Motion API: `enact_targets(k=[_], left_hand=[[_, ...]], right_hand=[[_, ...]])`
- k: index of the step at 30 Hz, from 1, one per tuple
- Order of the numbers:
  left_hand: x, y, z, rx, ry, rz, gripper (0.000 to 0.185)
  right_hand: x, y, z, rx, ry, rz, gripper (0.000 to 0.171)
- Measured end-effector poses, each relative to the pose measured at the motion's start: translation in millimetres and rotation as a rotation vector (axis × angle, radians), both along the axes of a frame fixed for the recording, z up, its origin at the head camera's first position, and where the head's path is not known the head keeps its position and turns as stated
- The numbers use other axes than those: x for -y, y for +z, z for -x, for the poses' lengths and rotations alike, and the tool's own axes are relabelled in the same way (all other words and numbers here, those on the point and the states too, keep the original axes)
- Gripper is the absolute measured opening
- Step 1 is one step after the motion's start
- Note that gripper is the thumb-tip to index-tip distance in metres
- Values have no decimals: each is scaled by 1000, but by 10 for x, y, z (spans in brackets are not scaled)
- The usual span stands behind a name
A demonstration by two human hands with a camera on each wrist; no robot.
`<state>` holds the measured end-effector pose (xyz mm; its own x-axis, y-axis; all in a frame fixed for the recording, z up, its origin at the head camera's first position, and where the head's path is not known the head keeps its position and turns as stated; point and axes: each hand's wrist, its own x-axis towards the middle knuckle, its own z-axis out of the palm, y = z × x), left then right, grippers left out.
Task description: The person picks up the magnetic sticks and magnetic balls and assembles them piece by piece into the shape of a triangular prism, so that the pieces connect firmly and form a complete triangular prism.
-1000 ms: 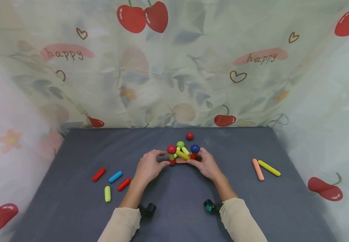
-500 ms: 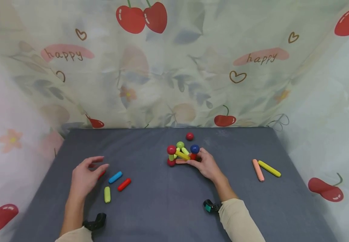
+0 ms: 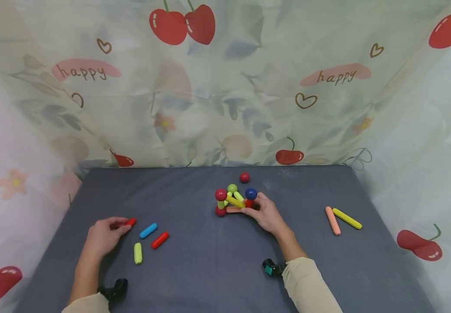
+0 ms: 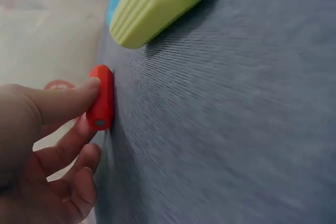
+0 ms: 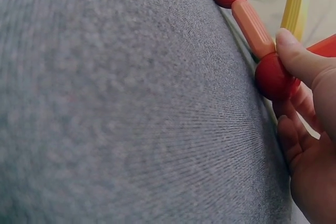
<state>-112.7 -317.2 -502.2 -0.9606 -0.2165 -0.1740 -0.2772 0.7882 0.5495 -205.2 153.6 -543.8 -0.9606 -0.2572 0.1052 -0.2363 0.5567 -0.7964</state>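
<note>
A small build of sticks and balls (image 3: pixel 235 201) stands mid-table: red, green and blue balls joined by yellow, green and orange sticks. My right hand (image 3: pixel 253 208) grips its near right corner. In the right wrist view the thumb (image 5: pixel 294 51) and fingers pinch a red ball (image 5: pixel 273 80) that joins the orange stick (image 5: pixel 253 22). My left hand (image 3: pixel 121 226) lies at the left, with its thumb (image 4: pixel 58 100) and fingers pinching the end of a short red stick (image 4: pixel 101 98) that lies on the cloth.
Blue (image 3: pixel 148 230), red (image 3: pixel 160 240) and green (image 3: pixel 137 253) short sticks lie just right of the left hand. A loose red ball (image 3: pixel 244 177) sits behind the build. Orange (image 3: pixel 333 220) and yellow (image 3: pixel 347 218) long sticks lie at the right. A cherry-print curtain (image 3: pixel 225 87) backs the grey table (image 3: pixel 217 269).
My left hand let go of the build, swung left and came down onto the red stick. The right hand and the build stayed in place.
</note>
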Motion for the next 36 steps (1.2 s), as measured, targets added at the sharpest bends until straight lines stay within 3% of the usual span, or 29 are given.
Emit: enact_targets(k=[5, 11, 19, 22, 26, 36], left_hand=[[-119, 87, 192, -17, -63, 14, 37], [-509, 375, 407, -175, -104, -63, 35], [-1297, 750, 595, -378, -201, -361, 33], [-1588, 834, 643, -391, -250, -461, 37], [-1904, 830, 714, -371, -299, -489, 41], [-2437, 610, 839, -372, -406, -475, 37]], right_hand=[[-20, 2, 4, 3, 6, -6, 22], [-24, 6, 1, 16, 5, -5, 21], [-31, 13, -16, 14, 0, -8, 22], [-15, 18, -9, -2, 12, -8, 24], [10, 23, 0, 7, 18, 7, 24], [-14, 4, -10, 6, 2, 7, 24]])
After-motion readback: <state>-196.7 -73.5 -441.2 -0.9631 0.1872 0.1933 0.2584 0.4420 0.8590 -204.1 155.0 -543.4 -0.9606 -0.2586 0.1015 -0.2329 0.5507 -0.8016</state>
